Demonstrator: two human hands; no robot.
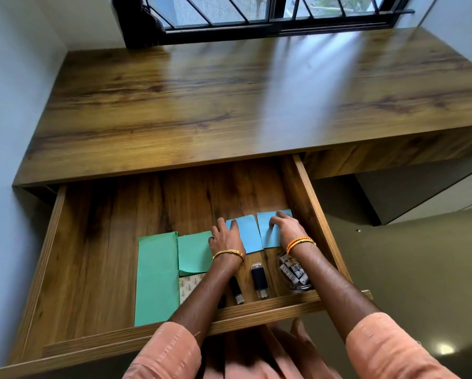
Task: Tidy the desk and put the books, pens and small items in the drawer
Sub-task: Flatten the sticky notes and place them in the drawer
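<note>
Both hands flat on blue papers in the open drawer (308, 187).
I see my left hand (225, 237) and right hand (287, 228) spread, pressing the blue papers (250, 239); jar (293, 272) label print is unreadable.

An open wooden drawer (92, 242) holds two green papers (155, 280) at left, two blue papers (250, 236) far right, and two black USB sticks (259, 280) near its front.
</note>
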